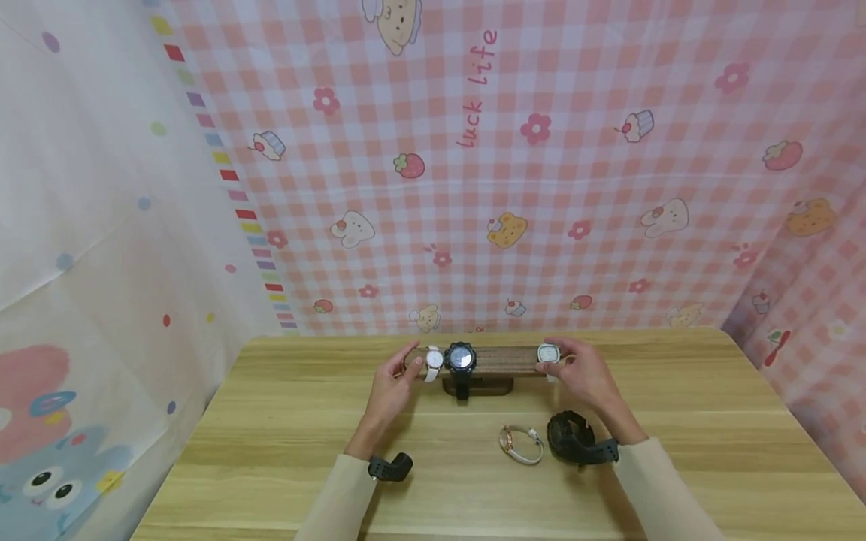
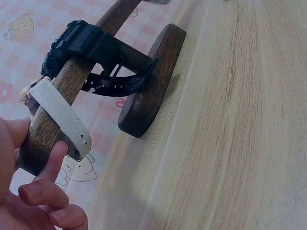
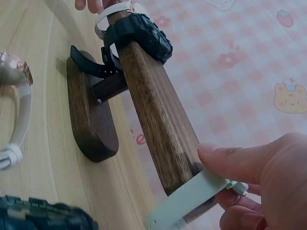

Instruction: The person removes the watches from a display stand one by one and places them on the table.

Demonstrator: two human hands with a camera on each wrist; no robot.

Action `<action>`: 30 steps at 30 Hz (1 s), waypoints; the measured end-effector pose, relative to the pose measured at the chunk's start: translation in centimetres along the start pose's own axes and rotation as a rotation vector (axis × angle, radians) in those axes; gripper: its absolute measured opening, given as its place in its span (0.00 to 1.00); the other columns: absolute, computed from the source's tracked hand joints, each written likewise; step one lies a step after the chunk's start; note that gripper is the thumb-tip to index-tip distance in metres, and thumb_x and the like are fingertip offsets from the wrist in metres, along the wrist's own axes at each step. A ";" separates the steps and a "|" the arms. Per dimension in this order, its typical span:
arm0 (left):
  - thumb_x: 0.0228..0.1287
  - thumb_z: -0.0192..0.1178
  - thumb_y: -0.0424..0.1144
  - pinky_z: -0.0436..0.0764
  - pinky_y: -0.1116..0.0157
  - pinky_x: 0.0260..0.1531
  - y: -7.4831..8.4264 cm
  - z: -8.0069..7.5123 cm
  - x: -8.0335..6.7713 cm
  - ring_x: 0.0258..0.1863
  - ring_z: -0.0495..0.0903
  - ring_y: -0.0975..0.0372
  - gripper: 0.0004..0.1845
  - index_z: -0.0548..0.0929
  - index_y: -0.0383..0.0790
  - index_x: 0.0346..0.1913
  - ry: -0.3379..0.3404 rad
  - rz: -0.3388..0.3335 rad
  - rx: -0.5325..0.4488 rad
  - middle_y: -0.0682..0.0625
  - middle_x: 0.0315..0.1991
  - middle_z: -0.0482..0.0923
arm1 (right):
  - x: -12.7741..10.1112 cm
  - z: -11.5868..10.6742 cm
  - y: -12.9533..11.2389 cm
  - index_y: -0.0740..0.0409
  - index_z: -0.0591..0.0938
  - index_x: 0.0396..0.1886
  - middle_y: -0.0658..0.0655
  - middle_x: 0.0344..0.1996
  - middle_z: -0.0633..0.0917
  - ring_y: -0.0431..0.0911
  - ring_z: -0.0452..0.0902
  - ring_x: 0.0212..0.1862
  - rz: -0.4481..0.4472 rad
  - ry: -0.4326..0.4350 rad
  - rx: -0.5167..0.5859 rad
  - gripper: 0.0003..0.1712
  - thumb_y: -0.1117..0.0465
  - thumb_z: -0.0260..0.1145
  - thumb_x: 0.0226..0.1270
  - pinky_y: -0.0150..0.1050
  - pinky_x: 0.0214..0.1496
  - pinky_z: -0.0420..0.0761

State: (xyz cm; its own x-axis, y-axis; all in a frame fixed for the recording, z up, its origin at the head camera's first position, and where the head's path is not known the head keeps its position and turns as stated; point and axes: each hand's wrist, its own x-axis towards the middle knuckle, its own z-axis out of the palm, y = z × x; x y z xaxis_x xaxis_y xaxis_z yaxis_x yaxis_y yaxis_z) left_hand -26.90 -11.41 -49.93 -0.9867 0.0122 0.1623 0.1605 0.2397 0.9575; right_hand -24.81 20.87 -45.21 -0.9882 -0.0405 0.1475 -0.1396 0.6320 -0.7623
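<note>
A dark wooden watch stand (image 1: 507, 362) has a long bar on a short post and an oval base. My left hand (image 1: 392, 387) pinches the bar's left end between thumb and fingers. Beside those fingers, a white-strapped round watch (image 1: 434, 360) is looped around the bar. A bulky black watch (image 1: 461, 357) hangs to its right, its strap end dangling toward the base. At the bar's right end, my right hand (image 1: 587, 376) holds a pale-strapped square watch (image 1: 549, 353). Its strap (image 3: 189, 199) wraps the bar end, with my thumb against the wood.
On the wooden table (image 1: 284, 436), a slim rose-gold watch with a white strap (image 1: 521, 455) lies in front of the stand. A large black watch (image 1: 568, 436) lies near my right wrist. Behind the table hangs a pink checked cloth (image 1: 406, 203).
</note>
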 end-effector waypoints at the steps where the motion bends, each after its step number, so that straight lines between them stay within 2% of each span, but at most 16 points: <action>1: 0.65 0.58 0.44 0.69 0.71 0.22 -0.1 0.0 0.0 0.24 0.69 0.63 0.20 0.75 0.56 0.60 0.000 -0.002 0.001 0.48 0.24 0.69 | 0.0 -0.1 0.1 0.63 0.76 0.56 0.59 0.37 0.83 0.47 0.74 0.33 0.004 0.003 0.003 0.29 0.60 0.71 0.54 0.36 0.28 0.73; 9: 0.66 0.57 0.45 0.70 0.71 0.23 -0.1 0.0 0.1 0.24 0.69 0.63 0.19 0.75 0.58 0.60 -0.008 0.000 0.009 0.45 0.24 0.70 | -0.3 -0.9 0.4 0.61 0.77 0.56 0.59 0.37 0.82 0.47 0.72 0.33 0.022 0.015 -0.010 0.28 0.58 0.71 0.55 0.35 0.27 0.73; 15: 0.65 0.57 0.45 0.70 0.71 0.23 -0.2 0.0 0.1 0.24 0.69 0.64 0.20 0.75 0.56 0.60 -0.006 0.010 0.006 0.42 0.25 0.71 | -0.7 -1.3 0.0 0.60 0.77 0.56 0.57 0.34 0.80 0.44 0.67 0.25 0.006 0.029 -0.019 0.28 0.56 0.71 0.55 0.33 0.20 0.67; 23: 0.66 0.57 0.44 0.70 0.71 0.23 -0.2 0.0 0.1 0.26 0.70 0.58 0.19 0.75 0.58 0.60 -0.012 -0.003 0.001 0.36 0.27 0.72 | -1.1 -1.6 -1.2 0.58 0.78 0.55 0.56 0.32 0.80 0.42 0.66 0.22 -0.035 0.056 -0.030 0.28 0.56 0.72 0.54 0.32 0.18 0.65; 30: 0.66 0.57 0.43 0.70 0.71 0.24 -0.1 0.0 0.1 0.26 0.70 0.56 0.19 0.75 0.58 0.60 -0.008 -0.004 0.002 0.35 0.27 0.71 | -1.6 -1.7 -2.8 0.57 0.79 0.54 0.53 0.30 0.80 0.41 0.64 0.21 -0.064 0.070 -0.031 0.27 0.56 0.73 0.53 0.32 0.18 0.63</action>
State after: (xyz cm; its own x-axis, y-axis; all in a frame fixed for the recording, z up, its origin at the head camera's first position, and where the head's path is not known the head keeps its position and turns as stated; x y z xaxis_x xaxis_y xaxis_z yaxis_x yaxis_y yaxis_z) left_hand -26.98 -11.41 -50.01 -0.9874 0.0195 0.1569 0.1569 0.2420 0.9575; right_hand -22.73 20.48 -42.28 -0.9705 -0.0283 0.2394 -0.1993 0.6533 -0.7304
